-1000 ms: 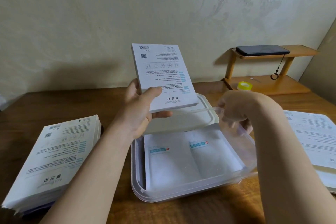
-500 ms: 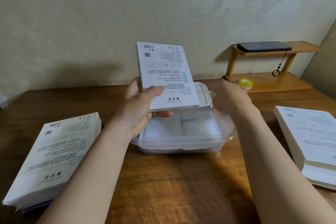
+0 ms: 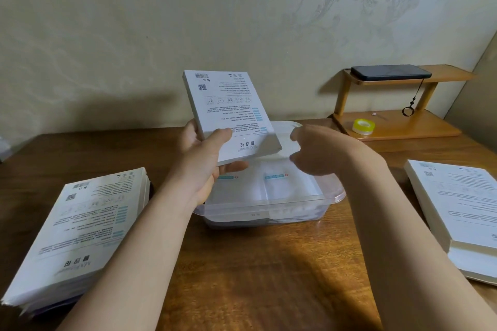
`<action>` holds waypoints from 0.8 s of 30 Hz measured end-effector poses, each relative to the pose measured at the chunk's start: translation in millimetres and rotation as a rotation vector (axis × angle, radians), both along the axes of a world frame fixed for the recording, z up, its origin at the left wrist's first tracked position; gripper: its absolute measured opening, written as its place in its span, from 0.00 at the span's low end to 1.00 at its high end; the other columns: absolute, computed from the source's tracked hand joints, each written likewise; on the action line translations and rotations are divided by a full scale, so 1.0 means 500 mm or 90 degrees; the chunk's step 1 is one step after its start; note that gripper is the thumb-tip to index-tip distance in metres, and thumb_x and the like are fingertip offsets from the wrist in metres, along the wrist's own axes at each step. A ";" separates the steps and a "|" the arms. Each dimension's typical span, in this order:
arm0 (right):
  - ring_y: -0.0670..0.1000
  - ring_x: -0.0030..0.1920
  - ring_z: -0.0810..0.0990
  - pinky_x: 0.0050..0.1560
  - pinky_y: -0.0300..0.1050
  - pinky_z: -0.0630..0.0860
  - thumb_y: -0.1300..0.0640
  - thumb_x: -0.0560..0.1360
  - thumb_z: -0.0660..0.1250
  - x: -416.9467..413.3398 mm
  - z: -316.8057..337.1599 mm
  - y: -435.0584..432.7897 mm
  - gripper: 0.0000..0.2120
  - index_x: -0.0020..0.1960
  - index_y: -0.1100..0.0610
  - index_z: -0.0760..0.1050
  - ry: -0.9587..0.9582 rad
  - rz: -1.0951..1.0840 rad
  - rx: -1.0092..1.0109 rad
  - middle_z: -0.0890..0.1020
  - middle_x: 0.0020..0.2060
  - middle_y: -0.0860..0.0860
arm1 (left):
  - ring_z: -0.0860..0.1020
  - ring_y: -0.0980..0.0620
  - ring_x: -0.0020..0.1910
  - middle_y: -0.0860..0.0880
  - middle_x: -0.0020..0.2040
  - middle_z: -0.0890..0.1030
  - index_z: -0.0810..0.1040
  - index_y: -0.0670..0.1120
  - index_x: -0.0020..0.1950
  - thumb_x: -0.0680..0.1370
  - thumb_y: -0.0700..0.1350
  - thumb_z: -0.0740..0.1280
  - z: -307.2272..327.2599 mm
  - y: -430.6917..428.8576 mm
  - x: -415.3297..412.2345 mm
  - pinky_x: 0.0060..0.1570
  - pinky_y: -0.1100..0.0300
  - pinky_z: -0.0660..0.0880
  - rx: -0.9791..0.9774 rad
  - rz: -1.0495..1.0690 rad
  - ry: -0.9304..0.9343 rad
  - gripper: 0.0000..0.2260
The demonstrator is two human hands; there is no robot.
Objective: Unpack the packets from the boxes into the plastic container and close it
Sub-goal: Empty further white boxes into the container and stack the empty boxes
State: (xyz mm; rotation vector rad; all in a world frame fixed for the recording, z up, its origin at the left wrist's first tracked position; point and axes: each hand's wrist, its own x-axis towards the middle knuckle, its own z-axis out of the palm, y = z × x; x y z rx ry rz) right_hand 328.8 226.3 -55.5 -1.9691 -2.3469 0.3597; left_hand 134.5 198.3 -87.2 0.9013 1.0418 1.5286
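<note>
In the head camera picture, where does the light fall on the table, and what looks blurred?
Head view: a bright patch lies on the table between the forearms; head view: the left stack of boxes looks soft toward the corner; head view: the right hand is smeared.

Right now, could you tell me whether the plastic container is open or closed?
Open. The plastic container has no lid on it; white packets show through its open top, and the lid lies behind it.

Matt white cardboard on the box (image 3: 231, 113) in the left hand (image 3: 204, 166); just under that hand, the container (image 3: 269, 205) is clear glossy plastic, and the tabletop (image 3: 255, 263) is dark wood with a soft sheen.
</note>
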 end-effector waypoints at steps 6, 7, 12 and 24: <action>0.49 0.42 0.83 0.48 0.45 0.77 0.34 0.71 0.71 -0.043 0.040 -0.060 0.27 0.53 0.58 0.82 -0.091 0.181 -0.156 0.86 0.44 0.50 | 0.87 0.49 0.47 0.50 0.57 0.85 0.73 0.50 0.67 0.80 0.37 0.68 -0.004 0.006 -0.006 0.33 0.54 0.82 -0.012 0.039 0.006 0.17; 0.51 0.47 0.85 0.53 0.47 0.79 0.34 0.70 0.72 -0.061 0.030 -0.064 0.30 0.57 0.58 0.82 -0.108 0.223 -0.172 0.86 0.49 0.50 | 0.87 0.50 0.47 0.50 0.56 0.85 0.73 0.50 0.67 0.80 0.38 0.69 -0.004 0.005 -0.006 0.33 0.54 0.82 -0.011 0.044 0.009 0.17; 0.51 0.55 0.83 0.59 0.48 0.80 0.46 0.76 0.72 -0.112 -0.016 -0.061 0.22 0.66 0.54 0.78 -0.113 0.333 -0.176 0.83 0.59 0.48 | 0.86 0.52 0.47 0.50 0.57 0.84 0.73 0.48 0.67 0.80 0.37 0.68 0.001 -0.001 -0.004 0.32 0.54 0.82 0.004 0.035 -0.006 0.17; 0.51 0.58 0.80 0.58 0.45 0.76 0.48 0.79 0.68 -0.096 0.007 -0.067 0.14 0.62 0.52 0.81 -0.086 0.276 -0.095 0.81 0.60 0.48 | 0.87 0.49 0.47 0.51 0.54 0.86 0.74 0.49 0.65 0.80 0.36 0.68 -0.004 0.003 0.005 0.32 0.55 0.81 0.012 0.017 -0.002 0.16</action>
